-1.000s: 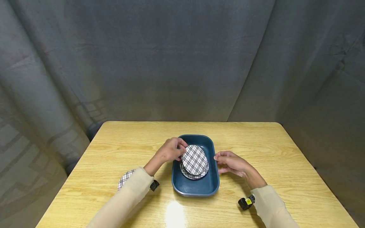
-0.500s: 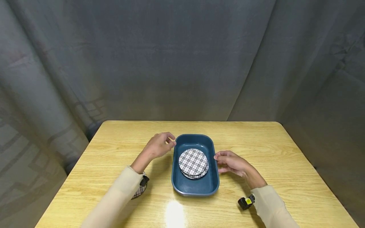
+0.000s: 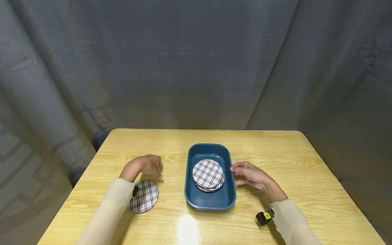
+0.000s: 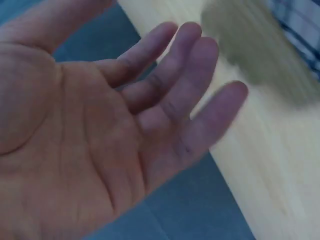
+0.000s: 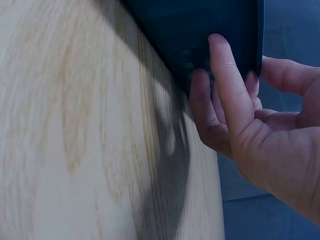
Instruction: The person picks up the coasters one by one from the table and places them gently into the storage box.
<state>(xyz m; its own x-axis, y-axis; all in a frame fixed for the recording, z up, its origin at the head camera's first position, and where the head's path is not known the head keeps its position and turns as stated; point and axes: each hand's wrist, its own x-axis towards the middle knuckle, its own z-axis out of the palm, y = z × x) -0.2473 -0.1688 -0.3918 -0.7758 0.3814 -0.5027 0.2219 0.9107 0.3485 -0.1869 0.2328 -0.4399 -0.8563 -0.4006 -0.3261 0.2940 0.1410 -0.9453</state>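
A dark blue tray (image 3: 228, 199) sits mid-table with a stack of round plaid coasters (image 3: 208, 175) lying flat inside it. My left hand (image 3: 154, 168) hovers over the wood left of the tray, palm open and fingers relaxed (image 4: 200, 85), holding nothing. One more plaid coaster (image 3: 144, 196) lies on the table just below that hand, partly under my sleeve; the left wrist view shows a blurred edge of it (image 4: 300, 22). My right hand (image 3: 234, 173) rests its fingertips (image 5: 220, 55) against the tray's right outer wall (image 5: 200, 30).
The wooden table (image 3: 306, 170) ends at a grey curtain (image 3: 196, 68) behind and on both sides. A small black wrist camera (image 3: 265, 217) sits at my right cuff. Bare wood stretches to the right of the tray and along the far edge.
My left hand let go of the tilted coaster, which now lies flat on the stack, and drew back left over the table. The loose coaster is uncovered. The right hand stayed.
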